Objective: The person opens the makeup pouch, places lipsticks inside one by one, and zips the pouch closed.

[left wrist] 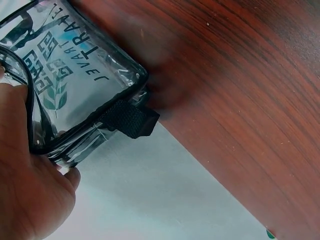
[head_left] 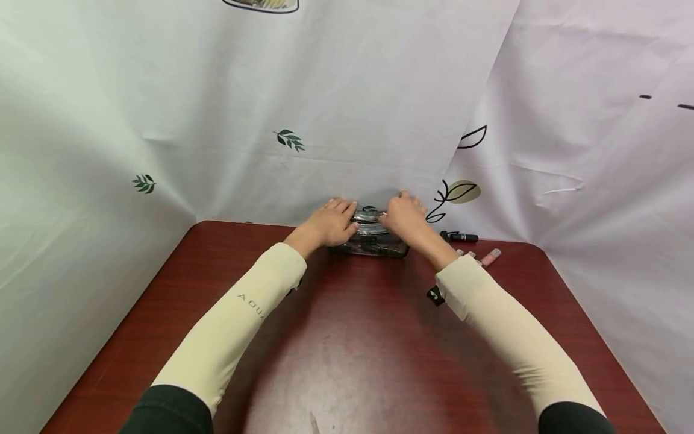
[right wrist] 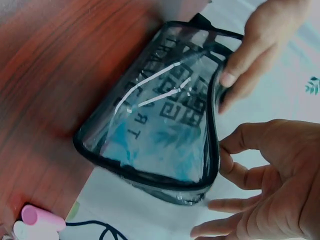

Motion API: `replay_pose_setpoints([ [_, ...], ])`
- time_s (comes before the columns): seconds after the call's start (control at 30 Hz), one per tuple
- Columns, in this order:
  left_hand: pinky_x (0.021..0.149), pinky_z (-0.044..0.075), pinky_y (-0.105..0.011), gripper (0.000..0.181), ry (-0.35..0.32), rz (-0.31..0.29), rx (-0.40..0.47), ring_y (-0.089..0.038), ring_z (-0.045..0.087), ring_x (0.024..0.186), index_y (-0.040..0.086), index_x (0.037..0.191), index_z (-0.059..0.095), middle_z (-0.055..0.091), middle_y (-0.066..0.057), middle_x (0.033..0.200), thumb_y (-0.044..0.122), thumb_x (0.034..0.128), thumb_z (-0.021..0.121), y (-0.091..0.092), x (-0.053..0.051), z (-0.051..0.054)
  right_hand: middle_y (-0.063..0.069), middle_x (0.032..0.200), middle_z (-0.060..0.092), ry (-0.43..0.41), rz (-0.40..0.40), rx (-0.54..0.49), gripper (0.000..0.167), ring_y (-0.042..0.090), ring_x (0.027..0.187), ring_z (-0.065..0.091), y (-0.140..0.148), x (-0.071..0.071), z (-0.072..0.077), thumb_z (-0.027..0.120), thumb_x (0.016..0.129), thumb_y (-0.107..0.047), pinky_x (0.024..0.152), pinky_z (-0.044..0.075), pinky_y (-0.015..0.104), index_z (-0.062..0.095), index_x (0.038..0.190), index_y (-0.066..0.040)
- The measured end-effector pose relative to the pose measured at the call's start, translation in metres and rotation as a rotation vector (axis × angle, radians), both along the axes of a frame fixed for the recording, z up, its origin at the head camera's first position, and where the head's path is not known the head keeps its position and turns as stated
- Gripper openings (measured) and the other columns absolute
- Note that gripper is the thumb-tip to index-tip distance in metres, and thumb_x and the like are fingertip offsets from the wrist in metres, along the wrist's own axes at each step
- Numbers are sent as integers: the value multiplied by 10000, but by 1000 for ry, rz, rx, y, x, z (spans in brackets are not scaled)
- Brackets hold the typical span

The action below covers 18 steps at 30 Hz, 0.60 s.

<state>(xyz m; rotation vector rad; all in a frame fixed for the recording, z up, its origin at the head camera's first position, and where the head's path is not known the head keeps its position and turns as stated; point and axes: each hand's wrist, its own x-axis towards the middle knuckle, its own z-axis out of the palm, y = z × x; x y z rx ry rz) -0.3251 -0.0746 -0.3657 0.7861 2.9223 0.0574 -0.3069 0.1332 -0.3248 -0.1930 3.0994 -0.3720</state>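
A clear zip pouch with black trim and "TRAVEL" lettering (head_left: 374,246) stands at the table's back edge, against the white cloth. My left hand (head_left: 329,223) grips its left end; in the left wrist view, the thumb and fingers of that hand (left wrist: 25,190) are around the pouch's upper edge (left wrist: 75,95). At the opposite end is my right hand (head_left: 406,220). In the right wrist view, thumb and index finger of this hand (right wrist: 280,175) pinch the black-trimmed top edge, the other fingers spread. Whether a zipper pull is between them is hidden. Something bluish shows through the pouch (right wrist: 150,115).
To the right of the pouch lie a black pen-like item (head_left: 461,237) and several small pinkish tubes (head_left: 491,258). A pink-capped piece (right wrist: 42,217) and a thin dark line show in the right wrist view. White patterned cloth (head_left: 347,120) hangs behind the reddish-brown table (head_left: 347,337).
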Motion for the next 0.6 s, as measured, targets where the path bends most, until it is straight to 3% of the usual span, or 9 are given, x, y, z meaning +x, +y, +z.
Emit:
replay_pose_setpoints([
  [0.1, 1465, 77, -463, 723, -6, 4, -8, -334, 126, 1791, 72, 1822, 150, 178, -145, 1905, 461, 1234, 311, 1, 1, 1, 347, 1722, 432, -44, -19, -2, 361, 633, 1529, 464, 9, -4, 4, 674, 1097, -329, 1216, 404, 816, 740, 959, -2],
  [0.2, 1466, 75, -465, 725, -8, 5, -13, -332, 119, 1793, 78, 1824, 143, 172, -143, 1907, 465, 1235, 310, 0, 1, 1, 323, 1633, 523, -62, -22, 24, 421, 549, 1376, 610, 23, -29, -11, 673, 1093, -414, 1137, 476, 801, 725, 890, -49],
  [0.27, 1465, 77, -471, 727, -7, 1, -16, -333, 121, 1793, 77, 1823, 144, 173, -145, 1906, 468, 1234, 309, -1, 0, 1, 300, 1480, 621, -50, -3, 38, 467, 453, 1188, 681, 37, -52, -27, 679, 1078, -462, 1034, 556, 715, 704, 807, -82],
  [0.37, 1465, 79, -479, 730, -7, -7, -17, -337, 124, 1792, 71, 1822, 146, 176, -152, 1905, 469, 1232, 306, -1, -1, 1, 200, 1066, 718, -60, 45, 19, 489, 314, 840, 668, 61, -87, -52, 685, 1052, -467, 803, 589, 528, 636, 688, -143],
  [0.47, 1465, 78, -481, 730, -8, -10, -14, -342, 123, 1791, 63, 1821, 148, 178, -159, 1903, 467, 1232, 301, -2, -1, 0, 52, 730, 594, -109, 42, -22, 443, 233, 653, 576, 74, -97, -55, 687, 1017, -417, 666, 532, 423, 570, 660, -182],
  [0.6, 1465, 77, -477, 729, -11, -8, -13, -344, 123, 1791, 61, 1820, 147, 177, -162, 1903, 465, 1233, 301, -1, -1, 1, 17, 687, 543, -123, 21, 0, 411, 247, 685, 573, 77, -75, -34, 675, 985, -395, 727, 554, 449, 528, 667, -180],
])
